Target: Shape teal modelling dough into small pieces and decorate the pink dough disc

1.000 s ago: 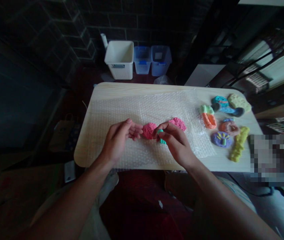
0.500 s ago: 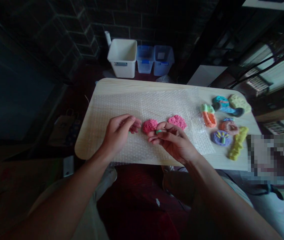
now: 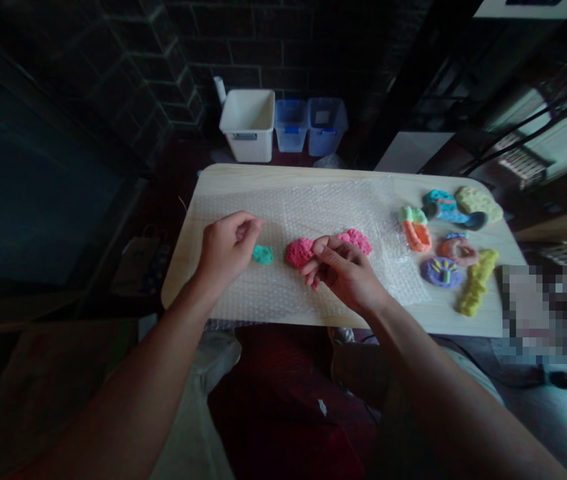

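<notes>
My left hand point(image 3: 226, 247) hovers over the left part of the bubble wrap sheet point(image 3: 313, 207), fingers curled with the thumb against them; nothing shows in the pinch. A small teal clay lump point(image 3: 262, 254) lies on the sheet just right of its fingertips. My right hand point(image 3: 346, 273) rests mid-sheet, its fingertips pinched together beside a pink clay lump point(image 3: 298, 252); what they hold, if anything, is hidden. A second pink lump point(image 3: 359, 238) lies just behind that hand.
The light wooden table point(image 3: 213, 180) carries several coloured clay figures at its right end, among them an orange one point(image 3: 417, 235), a purple disc point(image 3: 442, 272) and a yellow-green strip point(image 3: 477, 283). A white bin point(image 3: 247, 125) and two blue bins point(image 3: 308, 123) stand on the floor behind.
The teal lump now lies on the sheet beside my left hand. My left hand moved left and back from the pink lump. My right hand's fingers closed to a pinch; the green bit is no longer visible.
</notes>
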{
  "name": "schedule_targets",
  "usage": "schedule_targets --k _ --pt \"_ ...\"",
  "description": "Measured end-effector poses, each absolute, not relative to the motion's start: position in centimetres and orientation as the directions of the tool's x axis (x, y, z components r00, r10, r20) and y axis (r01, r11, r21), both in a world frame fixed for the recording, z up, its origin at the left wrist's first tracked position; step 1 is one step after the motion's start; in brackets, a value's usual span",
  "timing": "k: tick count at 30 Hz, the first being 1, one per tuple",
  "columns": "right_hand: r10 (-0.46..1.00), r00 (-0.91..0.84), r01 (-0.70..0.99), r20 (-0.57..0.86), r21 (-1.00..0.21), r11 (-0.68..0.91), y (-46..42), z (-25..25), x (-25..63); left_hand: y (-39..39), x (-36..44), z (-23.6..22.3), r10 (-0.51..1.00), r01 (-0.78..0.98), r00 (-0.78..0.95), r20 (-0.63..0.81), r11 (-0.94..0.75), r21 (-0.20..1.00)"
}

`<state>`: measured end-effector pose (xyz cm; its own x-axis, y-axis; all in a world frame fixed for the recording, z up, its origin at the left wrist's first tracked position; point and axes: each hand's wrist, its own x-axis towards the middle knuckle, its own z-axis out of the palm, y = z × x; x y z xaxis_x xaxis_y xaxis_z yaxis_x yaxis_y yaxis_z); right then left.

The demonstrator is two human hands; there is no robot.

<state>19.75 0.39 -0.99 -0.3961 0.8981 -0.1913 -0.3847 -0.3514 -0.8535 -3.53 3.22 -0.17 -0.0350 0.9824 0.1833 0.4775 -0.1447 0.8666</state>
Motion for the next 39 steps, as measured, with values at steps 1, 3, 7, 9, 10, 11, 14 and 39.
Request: schedule_targets --k 1,3,7,9,10,11,14,39 --pt "0.908 -0.376 -0.388 -0.185 -0.858 -0.336 0.5 -1.1 19.7 3.2 -3.9 -0.3 0.973 0.591 0.038 0.226 -0.204 0.78" --pt "0.921 -0.345 -0.391 -0.179 -0.865 -0.315 0.6 -1.4 19.8 3.0 -4.7 -0.7 0.947 0.721 0.198 0.253 -0.316 0.617" --pt "0.933 -0.312 -0.286 -0.182 -0.918 -0.274 0.9 -1.7 20.2 2.4 -5.9 -2.2 0.89 0.755 0.406 0.206 -0.454 0.472" --pt "0.947 -0.295 -0.137 -0.125 -0.976 -0.171 0.9 -1.9 20.5 2.2 -6.3 -2.8 0.873 0.748 0.454 0.176 -0.481 0.456" --pt "0.955 -0.284 -0.051 -0.079 -0.994 -0.097 0.9 -2.0 20.6 2.2 -6.4 -3.0 0.868 0.744 0.469 0.164 -0.488 0.456" --pt "0.96 -0.277 0.031 -0.029 -0.999 -0.021 0.9 -2.2 20.7 2.3 -6.6 -3.2 0.864 0.739 0.478 0.157 -0.493 0.459" --pt "0.949 -0.307 0.232 0.07 -0.962 0.145 0.6 -2.7 20.6 2.3 -6.8 -3.1 0.879 0.736 0.442 0.178 -0.469 0.489" --pt "0.866 -0.494 0.65 0.078 -0.628 0.428 -1.3 -4.0 17.7 1.0 -5.7 -0.4 0.922 0.585 0.335 0.194 -0.365 0.724"
